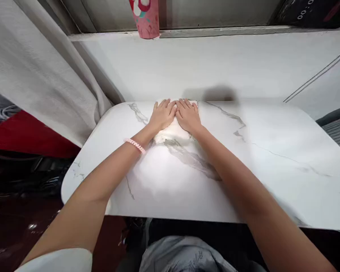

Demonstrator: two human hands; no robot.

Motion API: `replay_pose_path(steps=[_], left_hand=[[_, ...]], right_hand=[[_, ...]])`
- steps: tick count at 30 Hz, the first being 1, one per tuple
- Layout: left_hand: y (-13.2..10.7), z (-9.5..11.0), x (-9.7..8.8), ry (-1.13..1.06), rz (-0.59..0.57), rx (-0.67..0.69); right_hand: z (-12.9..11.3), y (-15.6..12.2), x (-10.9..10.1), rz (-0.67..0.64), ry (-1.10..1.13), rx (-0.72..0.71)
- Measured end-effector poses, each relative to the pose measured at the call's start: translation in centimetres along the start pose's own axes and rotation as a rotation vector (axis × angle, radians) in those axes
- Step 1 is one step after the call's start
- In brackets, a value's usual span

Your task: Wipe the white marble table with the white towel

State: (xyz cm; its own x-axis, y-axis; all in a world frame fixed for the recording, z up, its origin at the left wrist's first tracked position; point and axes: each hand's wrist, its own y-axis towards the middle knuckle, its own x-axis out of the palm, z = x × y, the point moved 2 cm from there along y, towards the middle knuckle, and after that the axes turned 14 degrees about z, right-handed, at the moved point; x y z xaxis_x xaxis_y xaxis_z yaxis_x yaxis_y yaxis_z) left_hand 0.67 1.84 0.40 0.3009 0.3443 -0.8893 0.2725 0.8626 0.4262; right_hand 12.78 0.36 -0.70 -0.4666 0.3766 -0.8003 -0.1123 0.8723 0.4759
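The fingers (166,105) of both hands are extended and slightly spread, laid flat rather than curled around anything, with the tips directed toward the wall. The left hand (162,118) and the right hand (188,117) rest palm down, side by side, their inner fingers meeting or nearly meeting. Both bear on a soft white bundle (174,130), which appears to be cloth; its exact form is partly hidden beneath the palms. The bundle is located on the white marble-patterned table (158,185), near the rear edge, adjacent to the white wall (170,68). A pink beaded bracelet (134,145) encircles the left wrist. Both forearms extend across the table from its front edge. Above the wall, a pink patterned container (147,24) stands on the ledge (212,32). A pale curtain (45,71) hangs at left, beside a red item (31,136). A dark display (314,14) showing digits occupies the upper right.
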Motion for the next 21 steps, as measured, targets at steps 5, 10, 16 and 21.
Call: replay_pose_path(steps=[5,10,16,21], left_hand=[[3.3,0.1,1.5,0.006,0.064,0.027],[2.8,0.3,1.4,-0.031,0.198,0.005],[0.0,2.5,0.3,-0.007,0.193,-0.025],[-4.1,5.6,-1.4,0.021,0.135,-0.056]], right_hand=[[2.2,2.7,0.1,0.079,0.030,-0.040],[2.3,2.1,-0.8,0.176,0.039,-0.056],[1.6,-0.6,-2.3,0.070,0.015,-0.056],[1.4,-4.8,-5.2,-0.047,-0.012,-0.060]])
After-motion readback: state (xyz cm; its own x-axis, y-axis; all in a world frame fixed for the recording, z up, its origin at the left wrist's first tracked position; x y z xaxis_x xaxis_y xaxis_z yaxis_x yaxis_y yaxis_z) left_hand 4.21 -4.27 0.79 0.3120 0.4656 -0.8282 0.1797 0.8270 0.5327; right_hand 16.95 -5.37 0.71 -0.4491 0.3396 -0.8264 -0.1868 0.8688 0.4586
